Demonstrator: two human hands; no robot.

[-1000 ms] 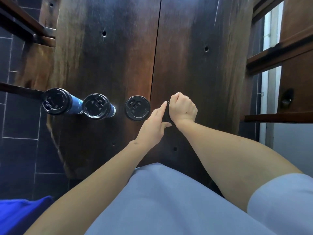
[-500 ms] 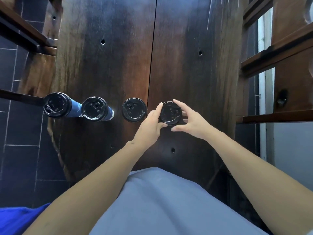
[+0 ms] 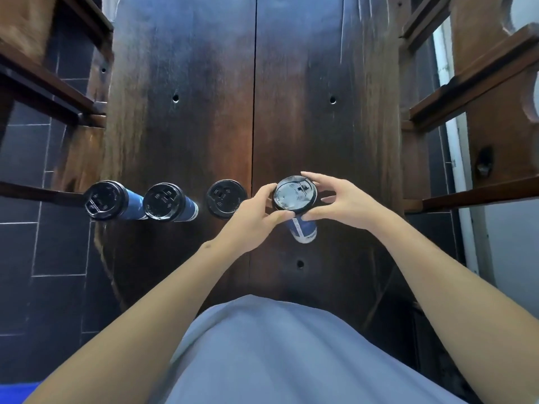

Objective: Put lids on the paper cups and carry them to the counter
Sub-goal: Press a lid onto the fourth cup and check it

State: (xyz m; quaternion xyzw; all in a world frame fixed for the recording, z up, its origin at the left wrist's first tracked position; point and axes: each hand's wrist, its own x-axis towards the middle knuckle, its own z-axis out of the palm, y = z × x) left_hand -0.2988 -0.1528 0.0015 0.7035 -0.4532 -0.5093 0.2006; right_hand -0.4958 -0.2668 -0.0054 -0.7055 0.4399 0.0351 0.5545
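A blue paper cup (image 3: 303, 230) with a black lid (image 3: 294, 194) stands tilted toward me on the dark wooden table (image 3: 320, 112). My left hand (image 3: 256, 214) grips the lid's left rim with curled fingers. My right hand (image 3: 341, 202) pinches the right rim between thumb and fingers. Three more lidded blue cups stand in a row to the left: one (image 3: 106, 200) at the table's left edge, one (image 3: 164, 202) beside it, and one (image 3: 226, 198) next to my left hand.
Wooden chair frames flank the table on the left (image 3: 43, 91) and on the right (image 3: 481, 91). Dark floor tiles (image 3: 35, 252) lie to the left. My light blue clothing (image 3: 277, 360) fills the bottom of the view.
My right hand came off the top of the lid and now holds its rim. The cup has risen or tilted toward me, so its blue side shows below the lid.
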